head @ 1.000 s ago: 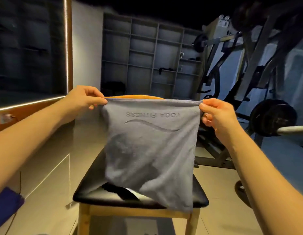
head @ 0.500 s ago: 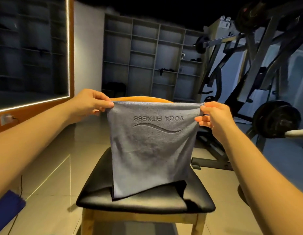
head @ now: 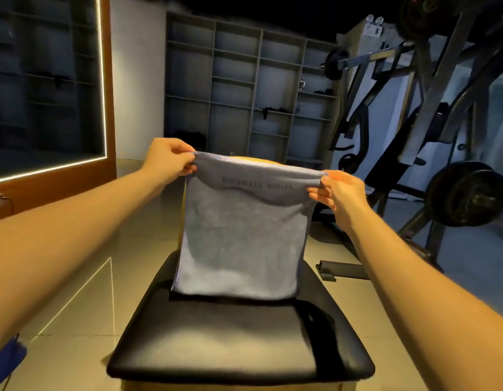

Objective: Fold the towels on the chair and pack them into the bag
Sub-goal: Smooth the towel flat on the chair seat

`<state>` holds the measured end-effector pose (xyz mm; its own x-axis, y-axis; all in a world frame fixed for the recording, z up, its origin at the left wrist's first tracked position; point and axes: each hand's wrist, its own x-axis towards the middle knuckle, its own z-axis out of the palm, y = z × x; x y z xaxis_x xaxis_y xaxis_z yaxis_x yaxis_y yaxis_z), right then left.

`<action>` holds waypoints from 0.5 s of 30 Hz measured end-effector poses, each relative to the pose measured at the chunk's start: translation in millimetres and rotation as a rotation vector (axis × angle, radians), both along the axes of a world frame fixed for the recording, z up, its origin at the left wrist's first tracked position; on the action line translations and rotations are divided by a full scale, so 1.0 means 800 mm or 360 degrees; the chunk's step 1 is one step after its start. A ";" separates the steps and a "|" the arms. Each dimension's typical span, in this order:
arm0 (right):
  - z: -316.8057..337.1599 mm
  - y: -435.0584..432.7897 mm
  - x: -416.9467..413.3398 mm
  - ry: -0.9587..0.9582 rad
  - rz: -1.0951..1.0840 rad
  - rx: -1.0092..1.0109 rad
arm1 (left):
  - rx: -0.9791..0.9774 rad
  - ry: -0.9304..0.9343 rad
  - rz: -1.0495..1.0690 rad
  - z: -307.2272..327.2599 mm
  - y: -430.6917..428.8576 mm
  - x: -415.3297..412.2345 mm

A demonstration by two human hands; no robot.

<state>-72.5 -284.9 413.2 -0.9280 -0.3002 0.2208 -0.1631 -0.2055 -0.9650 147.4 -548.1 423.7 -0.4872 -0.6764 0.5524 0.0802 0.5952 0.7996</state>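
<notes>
Both hands, left hand (head: 171,159) and right hand (head: 337,193), pinch the grey-blue terry towel (head: 239,244) by its top corners over the black padded chair seat (head: 239,342); keep corners level, lower it flat.

We find open room above the front half of the black chair seat (head: 239,342); the hanging towel (head: 242,244) screens its back. Left of the chair the tiled floor (head: 84,277) lies free; on the right a weight machine (head: 414,122) and a floor bar (head: 340,270) stand near.
</notes>
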 end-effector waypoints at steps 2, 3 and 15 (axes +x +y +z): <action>0.003 0.005 0.003 0.0107 0.0070 -0.0107 | -0.0054 0.0108 0.0013 0.006 0.007 0.005; 0.003 0.011 0.006 0.0152 0.0116 -0.0160 | -0.0100 0.0133 0.0021 0.008 0.013 0.010; -0.197 0.112 0.072 -0.0201 0.0333 0.0406 | -0.0201 -0.0782 -0.0198 -0.200 0.082 0.127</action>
<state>-15.0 -195.5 255.5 -0.8559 -0.5171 0.0018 -0.0191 0.0282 -0.9994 248.9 -482.3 264.1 -0.7817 -0.5399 0.3120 -0.2102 0.6992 0.6833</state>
